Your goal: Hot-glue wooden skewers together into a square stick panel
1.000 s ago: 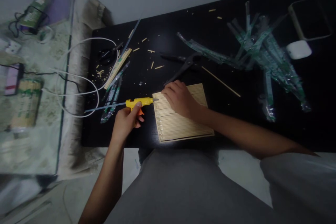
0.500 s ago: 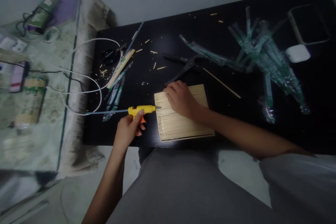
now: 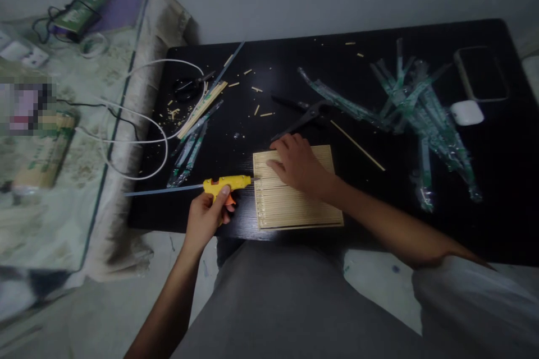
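Left hand (image 3: 205,219): my fingers clamped on yellow glue gun (image 3: 226,184), nozzle at mat's left edge.
Right hand (image 3: 300,165): pressed flat on stick mat (image 3: 295,205), frame centre.
Counter (image 3: 484,190): black.

Yellow glue gun (image 3: 227,183), black table (image 3: 484,190)

Bare bench (image 3: 387,179) lies open at the stick mat's (image 3: 295,207) 3 o'clock. Black pliers (image 3: 305,115), perhaps shears, block 12 o'clock; a loose stick (image 3: 357,146) crosses 2 o'clock; wrappers (image 3: 187,151) and cable (image 3: 162,151) crowd 10 o'clock.

Bare forearms (image 3: 381,223), grey trousers (image 3: 286,303), and seemingly a pale short sleeve (image 3: 475,303).
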Demonstrator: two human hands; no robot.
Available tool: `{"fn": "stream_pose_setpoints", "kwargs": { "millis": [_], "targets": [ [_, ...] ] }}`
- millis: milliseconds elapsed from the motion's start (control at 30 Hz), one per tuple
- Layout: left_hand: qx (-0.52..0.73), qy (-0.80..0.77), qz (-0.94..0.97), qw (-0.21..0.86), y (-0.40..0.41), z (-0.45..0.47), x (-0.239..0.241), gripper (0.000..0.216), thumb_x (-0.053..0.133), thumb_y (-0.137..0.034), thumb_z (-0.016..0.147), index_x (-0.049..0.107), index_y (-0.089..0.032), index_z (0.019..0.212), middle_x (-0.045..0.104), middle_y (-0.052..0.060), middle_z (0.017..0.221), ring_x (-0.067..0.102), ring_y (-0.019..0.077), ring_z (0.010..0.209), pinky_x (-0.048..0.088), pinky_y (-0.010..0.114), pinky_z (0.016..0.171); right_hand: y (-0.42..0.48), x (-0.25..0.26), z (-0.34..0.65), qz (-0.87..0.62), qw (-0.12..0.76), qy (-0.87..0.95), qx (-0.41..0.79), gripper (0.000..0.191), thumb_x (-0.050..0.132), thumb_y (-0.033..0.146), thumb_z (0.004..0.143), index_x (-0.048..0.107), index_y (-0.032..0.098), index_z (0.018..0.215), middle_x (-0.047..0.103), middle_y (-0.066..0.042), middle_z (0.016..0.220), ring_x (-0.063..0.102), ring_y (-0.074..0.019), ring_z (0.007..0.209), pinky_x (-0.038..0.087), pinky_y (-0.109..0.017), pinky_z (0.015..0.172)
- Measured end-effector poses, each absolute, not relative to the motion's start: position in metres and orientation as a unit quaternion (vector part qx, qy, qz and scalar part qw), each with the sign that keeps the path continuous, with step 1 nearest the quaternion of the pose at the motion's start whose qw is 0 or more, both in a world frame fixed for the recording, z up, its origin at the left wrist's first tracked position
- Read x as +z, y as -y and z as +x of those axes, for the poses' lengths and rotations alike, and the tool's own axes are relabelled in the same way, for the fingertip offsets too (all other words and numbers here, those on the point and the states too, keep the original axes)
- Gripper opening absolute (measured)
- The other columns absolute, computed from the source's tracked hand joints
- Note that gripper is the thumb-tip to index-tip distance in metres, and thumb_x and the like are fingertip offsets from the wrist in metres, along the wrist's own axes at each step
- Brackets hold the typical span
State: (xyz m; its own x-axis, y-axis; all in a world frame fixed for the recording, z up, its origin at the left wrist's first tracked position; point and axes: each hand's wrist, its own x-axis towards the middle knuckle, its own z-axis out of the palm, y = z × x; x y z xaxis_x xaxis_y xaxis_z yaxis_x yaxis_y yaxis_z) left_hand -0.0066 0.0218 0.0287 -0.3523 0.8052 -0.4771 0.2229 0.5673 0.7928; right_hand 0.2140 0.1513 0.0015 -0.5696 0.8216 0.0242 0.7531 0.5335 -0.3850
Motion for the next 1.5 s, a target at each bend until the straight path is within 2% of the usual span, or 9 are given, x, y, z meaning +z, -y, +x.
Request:
{"fn": "stream_pose_setpoints", "kwargs": {
  "millis": [233,300,500,667,800,967,1100,1267,1500],
  "targets": [
    [0.315,-0.717,0.331,0.526,-0.031,-0.013,0.029,0.059,0.061,-0.068,0.088,0.071,-0.015,0.062,0.069,0.009,0.059,0.060,0.0140,0.045,0.048,0.024,0.045,-0.165,0.021,0.224,-0.448,0.006,0.868,0.213,0.067,0.086,0.050,0.083,0.059,0.013,0.133,0.061,-0.018,0.129,0.054,-0.0365,0.115,0.040,-0.046,0.099],
    [0.313,-0.709,0.334,0.537,-0.031,-0.015,0.028,0.060,0.062,-0.069,0.086,0.071,-0.015,0.062,0.071,0.011,0.062,0.060,0.0144,0.046,0.049,0.025,0.044,-0.170,0.025,0.223,-0.451,-0.012,0.862,0.230,0.067,0.088,0.048,0.080,0.059,0.013,0.130,0.062,-0.016,0.126,0.055,-0.0360,0.115,0.040,-0.045,0.099],
    [0.309,-0.692,0.348,0.552,-0.034,-0.022,0.026,0.062,0.061,-0.070,0.087,0.072,-0.015,0.063,0.069,0.010,0.059,0.059,0.0147,0.043,0.047,0.025,0.043,-0.176,0.035,0.215,-0.468,-0.054,0.836,0.282,0.046,0.089,0.039,0.080,0.061,0.017,0.109,0.065,-0.012,0.112,0.060,-0.0296,0.104,0.043,-0.038,0.089],
    [0.306,-0.687,0.359,0.552,-0.039,-0.027,0.024,0.061,0.059,-0.070,0.089,0.072,-0.016,0.064,0.069,0.010,0.058,0.060,0.0150,0.043,0.046,0.025,0.045,-0.171,0.036,0.211,-0.488,-0.073,0.840,0.224,0.057,0.092,0.046,0.076,0.062,0.013,0.111,0.063,-0.018,0.118,0.059,-0.0355,0.113,0.047,-0.043,0.094],
    [0.300,-0.675,0.370,0.563,-0.043,-0.031,0.024,0.062,0.059,-0.072,0.088,0.073,-0.017,0.063,0.069,0.010,0.057,0.060,0.0159,0.044,0.047,0.027,0.046,-0.170,0.037,0.209,-0.497,-0.085,0.833,0.228,0.057,0.092,0.046,0.075,0.063,0.012,0.111,0.065,-0.018,0.119,0.061,-0.0348,0.114,0.049,-0.043,0.094],
    [0.292,-0.659,0.385,0.576,-0.045,-0.038,0.022,0.064,0.058,-0.074,0.087,0.072,-0.017,0.061,0.067,0.010,0.054,0.059,0.0165,0.042,0.047,0.027,0.046,-0.172,0.048,0.206,-0.506,-0.111,0.814,0.263,0.042,0.089,0.036,0.081,0.064,0.014,0.107,0.069,-0.016,0.115,0.066,-0.0317,0.109,0.049,-0.037,0.085],
    [0.302,-0.655,0.369,0.586,-0.046,-0.039,0.021,0.064,0.061,-0.075,0.086,0.073,-0.017,0.062,0.067,0.009,0.054,0.058,0.0150,0.041,0.045,0.026,0.044,-0.172,0.059,0.207,-0.511,-0.109,0.797,0.302,0.042,0.084,0.029,0.086,0.063,0.012,0.118,0.071,-0.015,0.119,0.068,-0.0298,0.106,0.049,-0.035,0.082],
    [0.294,-0.661,0.370,0.583,-0.049,-0.039,0.023,0.065,0.060,-0.076,0.085,0.073,-0.017,0.062,0.066,0.008,0.052,0.057,0.0145,0.040,0.044,0.026,0.043,-0.171,0.066,0.217,-0.526,-0.111,0.784,0.311,0.021,0.063,0.028,0.102,0.067,0.012,0.115,0.073,-0.015,0.118,0.069,-0.0276,0.105,0.047,-0.036,0.083],
    [0.261,-0.656,0.388,0.593,-0.050,-0.041,0.025,0.065,0.062,-0.077,0.084,0.072,-0.017,0.063,0.066,0.007,0.052,0.058,0.0148,0.041,0.042,0.025,0.042,-0.162,0.058,0.220,-0.509,-0.114,0.803,0.288,0.025,0.055,0.032,0.105,0.072,0.015,0.109,0.073,-0.014,0.110,0.069,-0.0283,0.100,0.046,-0.038,0.083]
  ]
}}
